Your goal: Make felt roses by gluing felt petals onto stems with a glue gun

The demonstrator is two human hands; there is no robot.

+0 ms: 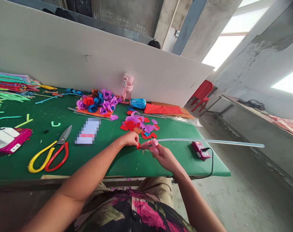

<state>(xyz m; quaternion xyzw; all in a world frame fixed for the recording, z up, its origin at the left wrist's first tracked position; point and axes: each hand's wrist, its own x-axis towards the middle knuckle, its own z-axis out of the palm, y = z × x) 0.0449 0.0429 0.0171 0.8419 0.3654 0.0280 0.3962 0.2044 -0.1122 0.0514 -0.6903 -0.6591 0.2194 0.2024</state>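
Note:
My right hand [164, 156] is wrapped round a pink hot glue gun [153, 143], its nozzle pointing left. A long translucent glue stick [209, 140] sticks out of the gun's back end to the right. Close to the nozzle, the fingers of my left hand [131, 139] pinch a small red petal [138, 146], mostly hidden by the fingers. Just beyond both hands lies a loose pile of red, purple, brown and blue petals [136, 124]. Farther left, finished purple, red and blue flowers [98, 102] are heaped on an orange sheet.
Scissors [54, 149] with yellow and red handles lie left on the green table [107, 164]. A magenta power strip [201, 151] with a black cord sits right. At the back stand a pink bottle [127, 88] and a blue packet [138, 103], before a white board [100, 64].

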